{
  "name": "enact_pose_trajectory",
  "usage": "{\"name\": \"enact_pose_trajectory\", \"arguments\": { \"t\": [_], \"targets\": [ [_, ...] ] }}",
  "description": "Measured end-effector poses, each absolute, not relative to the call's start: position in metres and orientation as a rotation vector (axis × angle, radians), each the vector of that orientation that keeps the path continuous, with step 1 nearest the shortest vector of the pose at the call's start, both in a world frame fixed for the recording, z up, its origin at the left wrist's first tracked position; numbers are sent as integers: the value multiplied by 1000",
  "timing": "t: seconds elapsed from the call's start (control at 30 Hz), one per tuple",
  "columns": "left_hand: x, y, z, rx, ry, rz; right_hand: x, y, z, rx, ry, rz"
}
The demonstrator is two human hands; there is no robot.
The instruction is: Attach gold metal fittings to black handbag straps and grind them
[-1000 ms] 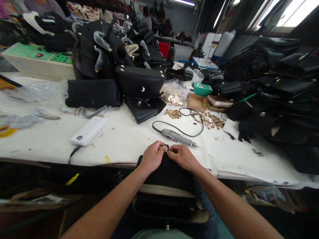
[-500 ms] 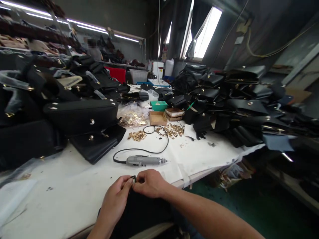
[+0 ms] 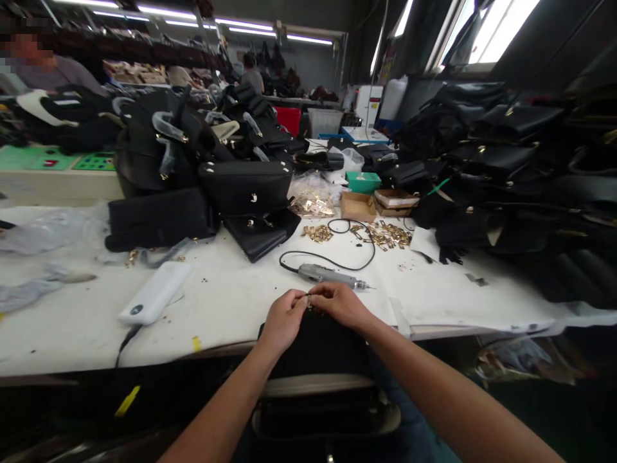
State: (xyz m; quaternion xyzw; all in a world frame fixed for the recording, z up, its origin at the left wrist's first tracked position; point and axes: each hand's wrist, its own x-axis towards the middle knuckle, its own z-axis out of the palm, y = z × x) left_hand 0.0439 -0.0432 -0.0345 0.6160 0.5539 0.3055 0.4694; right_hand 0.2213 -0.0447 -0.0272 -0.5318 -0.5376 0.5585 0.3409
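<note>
A black handbag [image 3: 318, 347] rests on my lap against the table's front edge, its pale-edged opening towards me. My left hand [image 3: 288, 318] is closed at the bag's far edge, thumb and fingertips pinching it. Right beside it, my right hand [image 3: 340, 304] is also closed, pinching the same spot. A small metallic glint shows between the fingertips; the piece itself is too small to make out. Just beyond my hands lies a grey electric screwdriver [image 3: 328, 275] with its bit pointing right and a black cord [image 3: 337, 265] looping behind it.
Gold metal fittings [image 3: 388, 235] lie in piles near a cardboard box [image 3: 357, 206] and a green box [image 3: 363, 182]. Black bags [image 3: 245, 183] are heaped left and right. A white power bank [image 3: 157, 292] lies at left. A co-worker [image 3: 58, 67] is at far left.
My view has swung left and tilted, bringing the power bank and a co-worker into sight. More of the handbag shows. Both hands stay pinched together at its edge.
</note>
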Motion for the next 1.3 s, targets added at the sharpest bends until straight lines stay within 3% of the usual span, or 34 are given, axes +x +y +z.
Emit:
{"name": "enact_pose_trajectory", "arguments": {
  "t": [0.3, 0.6, 0.8, 1.07, 1.3],
  "targets": [
    [40, -38, -26, 1635, 1409, 638, 215, -33, -30, -1495, -1145, 1550],
    [29, -86, -25, 1901, 1406, 489, 218, -67, -33, -1454, -1037, 1562],
    [34, -89, -30, 2380, 1357, 738, 225, -50, -30, -1590, -1128, 1555],
    [35, -82, -39, 2793, 1191, 573, 226, -32, -27, -1770, -1443, 1364],
    [36, -79, -40, 2898, 1138, 487, 224, -29, -18, -1919, -1939, 865]
  ]
}}
